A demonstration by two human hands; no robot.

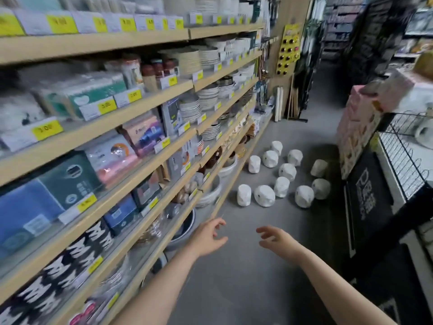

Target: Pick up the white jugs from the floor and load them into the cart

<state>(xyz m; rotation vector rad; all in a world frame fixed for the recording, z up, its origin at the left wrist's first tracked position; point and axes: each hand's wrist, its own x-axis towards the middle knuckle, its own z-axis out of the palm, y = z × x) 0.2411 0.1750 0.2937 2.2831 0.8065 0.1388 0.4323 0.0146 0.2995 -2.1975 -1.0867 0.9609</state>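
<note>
Several white faceted jugs lie and stand scattered on the grey aisle floor ahead; the nearest ones are an upright jug (244,195) and a tipped one (264,196). More sit farther back, such as one (270,158) near the shelf foot. The black wire cart (408,165) stands at the right edge, with one white jug (423,134) inside it. My left hand (209,236) and my right hand (275,238) reach forward over the floor, fingers loosely spread, holding nothing. Both are well short of the jugs.
A long wooden shelf unit (140,146) with plates, bowls and packaged goods runs along the left. A pink box stack (358,127) and a black sign panel (367,198) stand by the cart on the right. The aisle continues past the jugs to dark displays.
</note>
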